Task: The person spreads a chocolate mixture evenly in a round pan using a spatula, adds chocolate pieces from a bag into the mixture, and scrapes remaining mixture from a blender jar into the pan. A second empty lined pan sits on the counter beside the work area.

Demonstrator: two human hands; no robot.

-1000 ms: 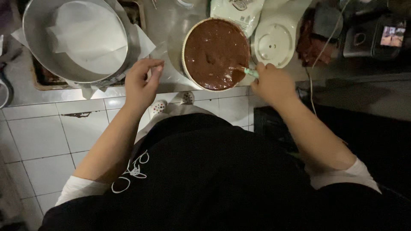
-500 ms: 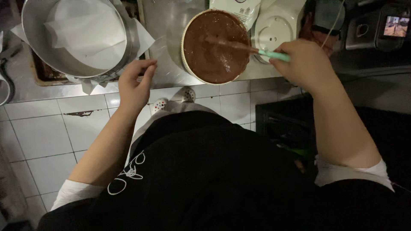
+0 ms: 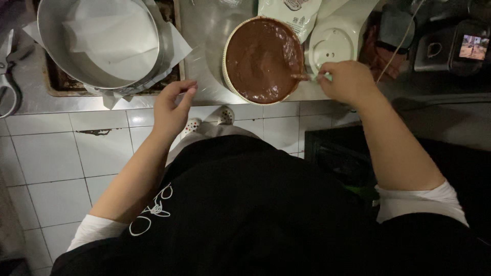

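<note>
A round bowl (image 3: 231,51) full of brown chocolate batter (image 3: 261,59) stands on the steel counter near its front edge. My right hand (image 3: 347,82) grips a pale green-handled spatula (image 3: 313,77) whose batter-coated blade dips into the bowl's right side. My left hand (image 3: 173,108) hovers at the counter edge left of the bowl, fingers curled and apart, holding nothing. A round metal cake tin (image 3: 102,43) lined with white parchment sits on a baking tray (image 3: 51,84) at the left.
A white appliance lid (image 3: 333,43) and a pale bag (image 3: 291,13) lie behind the bowl. Scissors (image 3: 7,76) rest at the far left. A small lit screen (image 3: 473,46) sits at the right. White tiled floor (image 3: 46,158) lies below the counter.
My right hand swept the spatula from the bowl's lower right edge up across the batter and back to the right rim. My left hand stayed at the counter edge.
</note>
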